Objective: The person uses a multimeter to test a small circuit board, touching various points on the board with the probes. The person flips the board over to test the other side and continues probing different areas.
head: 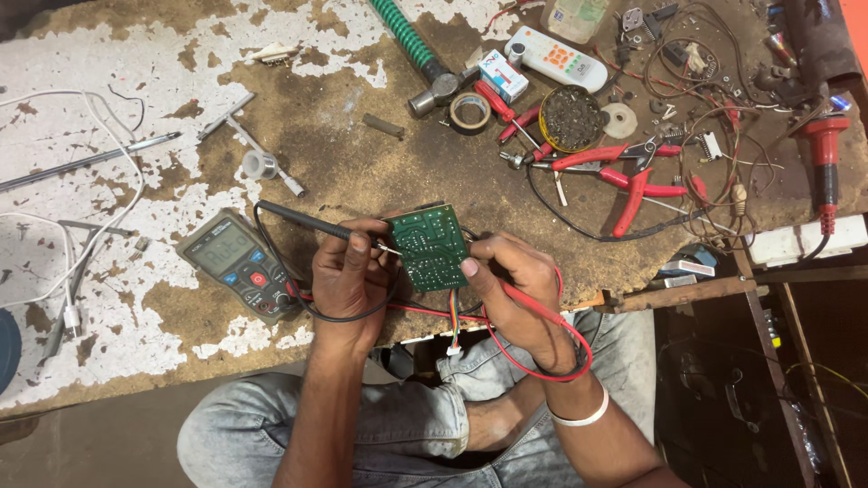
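Green solder mask marks the circuit board [430, 246] I see at the near edge of the desk [344, 172], tilted up between my two hands. My left hand [348, 276] is clenched around a black probe [303, 220], whose metal tip touches the board's left edge; its black lead loops down under the hand. My right hand [517, 289] pinches the board's lower right corner with thumb and fingers and also grips a red probe [529, 305], with the red lead [542, 366] curling around the wrist, just above a white bangle [579, 418]. A striped ribbon of coloured wires [453, 323] hangs from the board's bottom edge to a small white connector.

Just left of my left hand lies a grey digital multimeter [240, 264] with a red dial, its screen facing up, both leads running to it. Farther back on the desk are red-handled pliers [633, 172], a round tin of dark flux [570, 117], a roll of tape [470, 112] and a white remote-shaped device [556, 57]. A red-handled soldering iron [825, 158] sits at the far right. White cables [81, 208] trail over the desk's left side, where the white coating is flaking off. My knees in faded jeans [380, 425] show below the desk edge.
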